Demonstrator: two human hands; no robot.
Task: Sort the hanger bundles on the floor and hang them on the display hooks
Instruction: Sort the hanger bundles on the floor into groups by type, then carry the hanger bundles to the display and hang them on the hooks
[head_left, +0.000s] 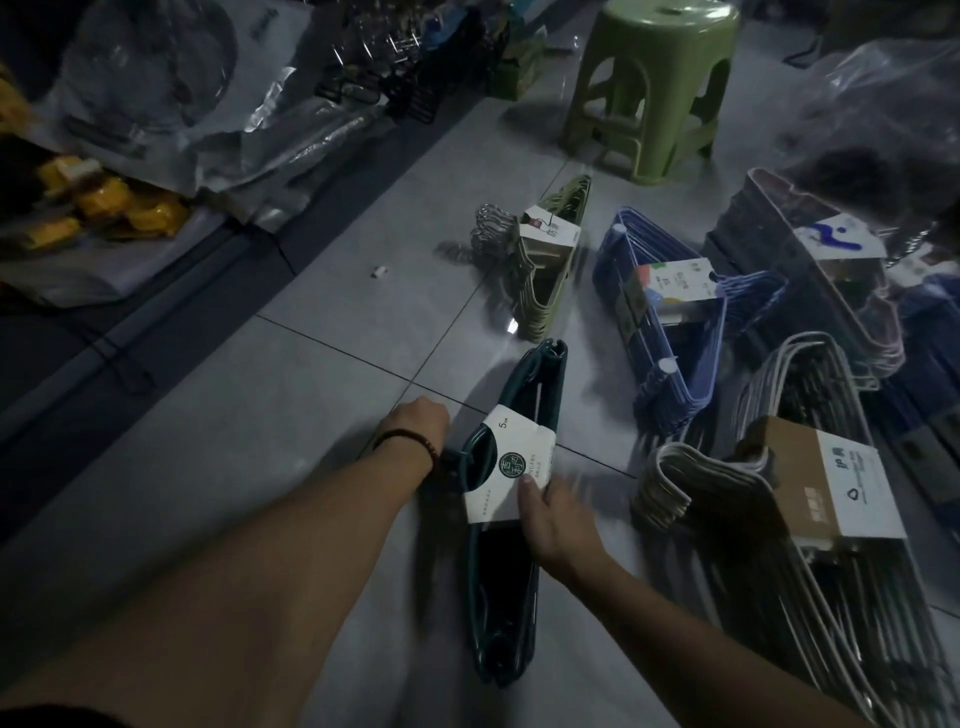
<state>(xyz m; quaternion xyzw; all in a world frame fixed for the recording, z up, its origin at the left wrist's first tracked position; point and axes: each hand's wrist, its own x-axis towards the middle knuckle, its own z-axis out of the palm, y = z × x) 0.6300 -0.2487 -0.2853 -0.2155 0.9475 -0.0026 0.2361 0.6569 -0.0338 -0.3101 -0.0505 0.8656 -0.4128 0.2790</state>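
— Gripping teal bundle (549, 384) at lower centre, stood on edge on floor (260, 415); right hand (553, 519) wrapped over paper label (498, 467), thumb on top, likely keeping hangers squared.
— Left hand (418, 428)?
— Down at hook end, fingers tucked under, cannot tell grip. Probably steadying for lift.
— Rest?
— Olive bundle (540, 291), blue bundle (660, 400), white bundle (691, 483) lying right of centre, apart from hands.

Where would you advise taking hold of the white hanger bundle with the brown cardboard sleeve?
Probably take the white hanger bundle by its bunched hooks, from the left: they jut toward bare floor, and the cardboard sleeve keeps the hangers together.
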